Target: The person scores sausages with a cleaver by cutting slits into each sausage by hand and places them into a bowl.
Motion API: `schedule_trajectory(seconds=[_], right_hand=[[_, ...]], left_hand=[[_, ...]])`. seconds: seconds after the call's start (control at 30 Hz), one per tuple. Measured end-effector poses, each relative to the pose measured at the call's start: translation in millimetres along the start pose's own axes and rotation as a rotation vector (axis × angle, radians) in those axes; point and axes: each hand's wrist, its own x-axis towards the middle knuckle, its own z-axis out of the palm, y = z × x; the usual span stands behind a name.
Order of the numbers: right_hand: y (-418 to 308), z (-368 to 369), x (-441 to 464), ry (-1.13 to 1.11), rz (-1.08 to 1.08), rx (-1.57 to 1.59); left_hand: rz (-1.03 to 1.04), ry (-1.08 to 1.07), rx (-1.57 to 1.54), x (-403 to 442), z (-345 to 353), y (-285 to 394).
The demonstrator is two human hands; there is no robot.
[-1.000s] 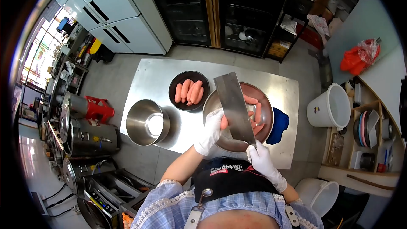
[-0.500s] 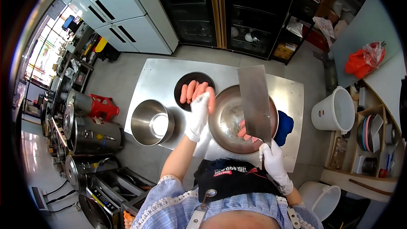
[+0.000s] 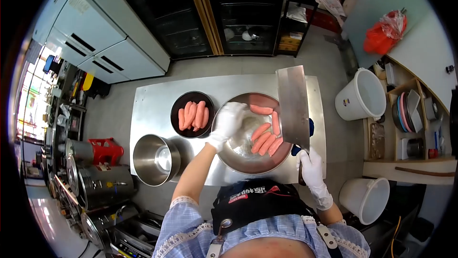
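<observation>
My left hand (image 3: 229,120), in a white glove, is over the left side of a wide steel bowl (image 3: 238,165); motion blur smears its fingers. Just right of its fingertips is a pink sausage (image 3: 261,109). Several more sausages (image 3: 267,142) lie in that bowl. My gloved right hand (image 3: 311,166) is closed around the handle of a cleaver (image 3: 293,107), whose broad blade stands up over the bowl's right edge. To the left, a black bowl (image 3: 174,125) holds several sausages (image 3: 193,115).
A deep steel pot (image 3: 143,165) stands at the front left of the steel table (image 3: 152,98). Dark blue cloth shows behind the cleaver. White buckets (image 3: 361,96) stand to the right, near shelves. Large pots (image 3: 107,189) are at left, a fridge (image 3: 102,33) at back left.
My left hand has moved from the black bowl, where it held a sausage, to the wide bowl. More sausages show in the wide bowl. The view has shifted; the cleaver stays in my right hand.
</observation>
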Motion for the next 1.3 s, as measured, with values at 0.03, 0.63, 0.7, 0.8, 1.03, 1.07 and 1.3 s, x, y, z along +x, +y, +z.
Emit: schedule_trajectory(seconds=[0.03, 0.63, 0.7, 0.8, 1.03, 1.07, 1.3], right_hand=[[2.5, -1.7, -1.7, -0.003, -0.004, -0.009], [14.7, 6.9, -23.6, -0.095, 0.148, 0.017], [18.8, 10.0, -21.2, -0.142, 0.091, -0.089], [23.3, 17.6, -18.9, -0.203, 0.004, -0.233], [8.6, 31.7, -22.1, -0.293, -0.090, -0.284], [10.5, 32.2, -22.0, -0.300, -0.105, -0.304], [25.6, 33.8, -24.1, -0.337, -0.186, -0.378]], left_hand=[[0.053, -0.121, 0.014, 6.8, 23.3, 2.4], [-0.939, -0.169, -1.194, -35.2, 30.5, 14.0], [-0.903, -0.120, -1.374, -50.4, 11.3, 9.3], [-0.886, -0.029, -1.551, -62.2, -16.5, 14.4], [-0.867, 0.029, -1.660, -75.0, -39.6, 18.7], [-0.860, 0.016, -1.695, -76.0, -40.9, 19.5], [-0.879, 0.057, -1.678, -77.4, -54.1, 33.0]])
